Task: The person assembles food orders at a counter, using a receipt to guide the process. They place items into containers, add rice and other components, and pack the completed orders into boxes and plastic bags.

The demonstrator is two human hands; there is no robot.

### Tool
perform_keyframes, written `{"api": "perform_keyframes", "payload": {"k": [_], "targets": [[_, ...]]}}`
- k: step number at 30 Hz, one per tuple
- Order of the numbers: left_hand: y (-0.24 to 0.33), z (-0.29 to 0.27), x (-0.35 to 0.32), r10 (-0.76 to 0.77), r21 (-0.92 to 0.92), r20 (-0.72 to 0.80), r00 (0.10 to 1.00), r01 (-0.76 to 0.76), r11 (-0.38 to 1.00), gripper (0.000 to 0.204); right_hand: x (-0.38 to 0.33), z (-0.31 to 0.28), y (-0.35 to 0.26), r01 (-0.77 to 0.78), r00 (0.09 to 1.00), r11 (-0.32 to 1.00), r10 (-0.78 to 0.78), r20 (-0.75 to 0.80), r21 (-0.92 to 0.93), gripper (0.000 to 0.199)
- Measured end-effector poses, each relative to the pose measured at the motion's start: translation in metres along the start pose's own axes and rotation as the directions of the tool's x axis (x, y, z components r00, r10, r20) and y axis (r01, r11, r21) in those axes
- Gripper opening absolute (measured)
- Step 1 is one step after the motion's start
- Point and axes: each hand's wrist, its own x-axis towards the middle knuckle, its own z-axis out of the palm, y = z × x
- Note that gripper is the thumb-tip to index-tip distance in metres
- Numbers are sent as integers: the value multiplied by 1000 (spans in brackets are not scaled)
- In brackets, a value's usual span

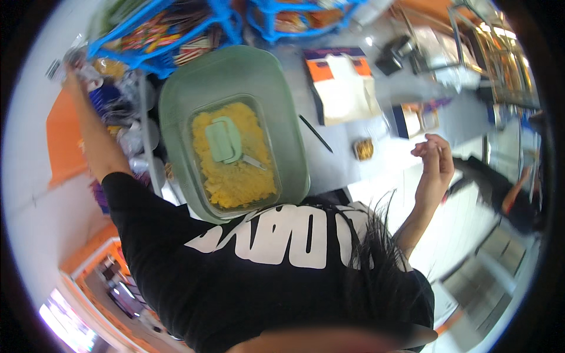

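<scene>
My left arm stretches out to the far left, where my left hand (72, 73) is among packets and clear plastic wrapping (75, 57) on a side shelf. Its fingers are small and smeared, so what it holds cannot be made out. Held up on the right past the counter's edge, my right hand (434, 157) has loosely bent fingers, apart, with nothing visible in them. In front of my body is a large green tub (176, 135) with yellow crumbly food (235, 185) showing in its middle. A light green handle-shaped piece (222, 140) shows over the food, beside a small metallic strip (253, 162).
Blue baskets (226, 20) of packets stand behind the tub. On the metal counter are an opened orange-and-white box (341, 88), a black pen-like stick (316, 133), a small gold-coloured item (364, 149) and a smaller box (412, 120). Another person (500, 194) is at far right.
</scene>
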Motion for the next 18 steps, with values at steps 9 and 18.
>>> {"api": "perform_keyframes", "payload": {"k": [9, 18], "targets": [[-17, 9, 66, 227, 558, 40, 973, -211, 802, 58, 5, -68, 147, -438, 896, 879, 445, -3, -187, 26], [166, 19, -192, 277, 229, 77, 958, -288, 930, 43, 1, -27, 216, -218, 945, 871, 300, 127, -440, 70]]}}
